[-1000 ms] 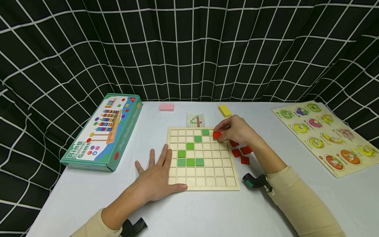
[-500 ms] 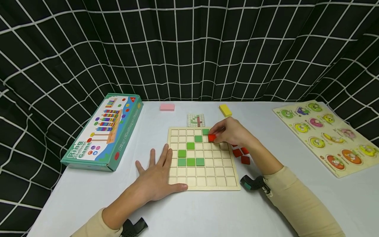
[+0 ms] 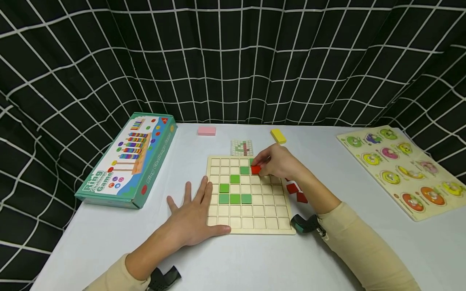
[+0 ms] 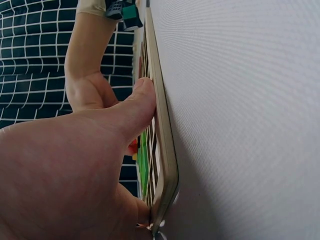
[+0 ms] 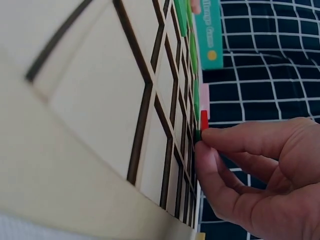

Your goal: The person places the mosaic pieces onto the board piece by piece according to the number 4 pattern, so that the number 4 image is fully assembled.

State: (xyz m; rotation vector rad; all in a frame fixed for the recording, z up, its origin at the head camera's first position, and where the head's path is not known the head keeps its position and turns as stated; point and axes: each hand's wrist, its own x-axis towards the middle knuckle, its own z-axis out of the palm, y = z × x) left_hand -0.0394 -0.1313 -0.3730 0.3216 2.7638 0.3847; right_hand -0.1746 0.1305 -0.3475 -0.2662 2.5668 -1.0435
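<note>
The right hand (image 3: pixel 282 163) pinches a red tile (image 3: pixel 256 170) between thumb and curled fingers, low over the wooden grid board (image 3: pixel 251 226) near its 12 o'clock edge — just beside a green tile (image 3: pixel 244 170). The left hand (image 3: pixel 193 216) lies flat with fingers spread, thumb on the board's 8 o'clock corner. Loose red tiles (image 3: pixel 296 192) lie at the board's 3 o'clock.

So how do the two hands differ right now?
The left hand lies flat with fingers spread, pressing on the wooden grid board's left edge; the right hand has curled fingers pinching a red tile over the board's upper rows. The left holds nothing. Both wear beige sleeves.
</note>
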